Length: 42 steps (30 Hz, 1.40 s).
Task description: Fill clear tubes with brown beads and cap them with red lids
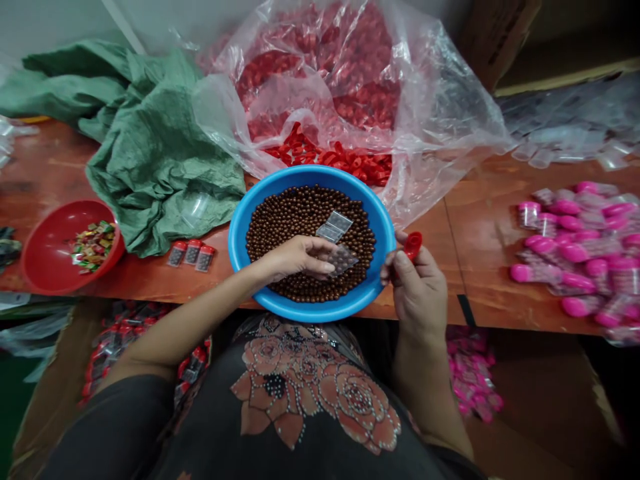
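Over a blue basin (235, 250) of small brown balls (285, 220), my left hand (300, 259) is closed on a clear plastic container (344, 260) with brown balls inside. Another clear container (336, 225) lies on the balls just beyond my fingers. At the basin's right rim, my right hand (420, 283) pinches a red cap (413, 245) between thumb and fingers. Three filled containers with red caps (191, 255) stand on the table left of the basin.
A red bowl (37, 260) holds small wrapped pieces. Green cloth (160, 153) and a clear bag (440, 133) of red caps lie behind the basin. Pink-capped containers (575, 250) are piled right, near clear tubes (565, 140). Boxes below the table edge hold more capped containers (473, 373).
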Motion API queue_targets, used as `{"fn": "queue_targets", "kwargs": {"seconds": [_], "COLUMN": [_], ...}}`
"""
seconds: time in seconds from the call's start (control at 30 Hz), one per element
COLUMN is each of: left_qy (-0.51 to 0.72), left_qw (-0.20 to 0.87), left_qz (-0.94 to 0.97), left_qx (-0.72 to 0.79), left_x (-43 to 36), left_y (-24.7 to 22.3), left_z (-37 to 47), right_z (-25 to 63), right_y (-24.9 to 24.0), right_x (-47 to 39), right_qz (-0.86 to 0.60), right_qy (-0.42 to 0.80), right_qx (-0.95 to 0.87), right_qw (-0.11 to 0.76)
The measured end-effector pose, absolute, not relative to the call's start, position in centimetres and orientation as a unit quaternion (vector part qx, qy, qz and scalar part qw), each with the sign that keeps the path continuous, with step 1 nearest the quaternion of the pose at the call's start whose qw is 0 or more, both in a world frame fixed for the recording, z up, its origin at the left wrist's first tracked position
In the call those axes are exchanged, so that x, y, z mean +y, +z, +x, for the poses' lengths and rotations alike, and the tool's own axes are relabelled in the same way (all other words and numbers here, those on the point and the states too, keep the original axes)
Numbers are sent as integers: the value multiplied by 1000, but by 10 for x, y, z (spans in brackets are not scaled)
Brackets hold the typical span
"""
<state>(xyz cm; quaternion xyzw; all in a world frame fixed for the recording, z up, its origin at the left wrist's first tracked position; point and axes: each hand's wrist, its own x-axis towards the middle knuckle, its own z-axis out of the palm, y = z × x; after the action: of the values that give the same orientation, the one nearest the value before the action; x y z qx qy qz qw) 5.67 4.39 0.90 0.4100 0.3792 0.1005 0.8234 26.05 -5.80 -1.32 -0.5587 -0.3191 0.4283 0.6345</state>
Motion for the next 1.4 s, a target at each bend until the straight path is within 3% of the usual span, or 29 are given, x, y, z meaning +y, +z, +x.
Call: {"fn": "queue_targets", "kwargs": {"seconds": [0.13, 0.33, 0.5, 0.73, 0.97, 1.17, 1.4], "left_qy": [131, 147, 171, 174, 192, 229, 285], "left_qw": [820, 810, 798, 809, 794, 719, 676], "left_qz": [409, 412, 420, 411, 430, 519, 546], "left_qx": [378, 391, 398, 382, 383, 401, 404], "left_x": [35, 27, 25, 13, 3, -1, -4], "left_y": [14, 18, 18, 15, 4, 0, -1], "left_z": [39, 23, 9, 10, 19, 22, 21], "right_z": [251, 237, 237, 230, 219, 198, 192], "right_y": [-5, 3, -7, -11, -9, -11, -7], "right_x": [-52, -36, -37, -37, -35, -42, -49], "right_qz": [-584, -509, -552, -491, -493, -546, -583], "right_qy": [391, 369, 382, 569, 578, 493, 312], "right_qx": [-467, -654, -593, -374, -326, -391, -602], "right_qw": [537, 421, 444, 543, 562, 553, 448]}}
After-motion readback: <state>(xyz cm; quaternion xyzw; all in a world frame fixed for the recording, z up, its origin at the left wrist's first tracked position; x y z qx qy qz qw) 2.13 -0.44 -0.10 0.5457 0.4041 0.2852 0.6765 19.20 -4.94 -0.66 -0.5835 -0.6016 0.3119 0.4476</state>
